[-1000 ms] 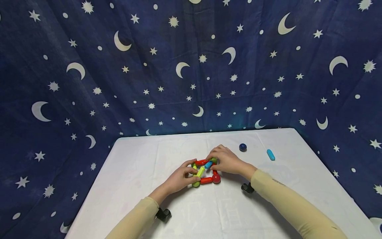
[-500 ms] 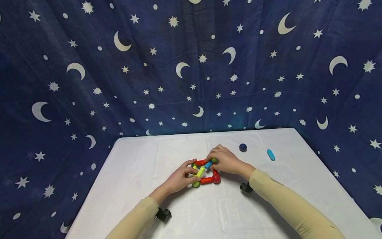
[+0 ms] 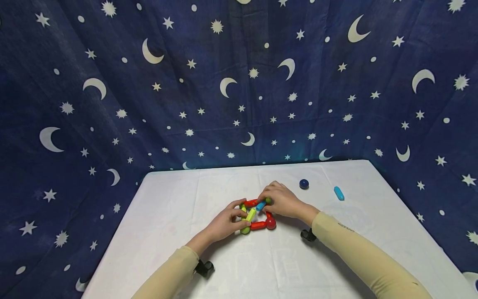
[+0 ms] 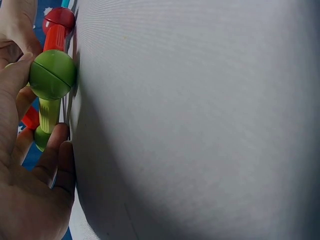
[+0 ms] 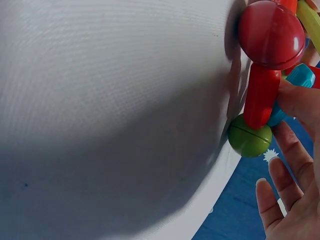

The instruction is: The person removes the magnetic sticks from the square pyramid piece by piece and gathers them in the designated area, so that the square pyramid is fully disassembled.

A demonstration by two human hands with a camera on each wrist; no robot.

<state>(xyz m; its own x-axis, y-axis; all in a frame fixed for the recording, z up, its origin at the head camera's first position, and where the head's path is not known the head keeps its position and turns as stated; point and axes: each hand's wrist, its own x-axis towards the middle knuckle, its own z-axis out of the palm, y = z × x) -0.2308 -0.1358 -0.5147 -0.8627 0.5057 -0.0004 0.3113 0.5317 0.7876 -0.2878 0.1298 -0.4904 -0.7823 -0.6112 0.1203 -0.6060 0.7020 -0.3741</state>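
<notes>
On the white-covered table, toy building rods and balls form a four-sided frame. Its near side is a red rod (image 3: 258, 225) ending in a red ball (image 3: 270, 223); green balls (image 4: 53, 74) sit at other corners. My left hand (image 3: 224, 222) grips the frame's left side, where a slanting yellow rod (image 3: 251, 215) rises inward, its lower end by the thumb. At the far right corner my right hand (image 3: 281, 200) pinches a blue rod (image 3: 260, 206) slanting inward over a green ball (image 5: 250, 136). In the right wrist view, the thumb (image 5: 300, 102) presses the blue rod.
A dark blue ball (image 3: 304, 184) lies behind my right hand. Farther right is a loose light blue rod (image 3: 339, 193). A dark blue cloth (image 3: 239, 104) with moons and stars hangs behind the table.
My right forearm has shifted very slightly left from one second ago. Both hands keep their hold, and the frame and loose pieces stay in place.
</notes>
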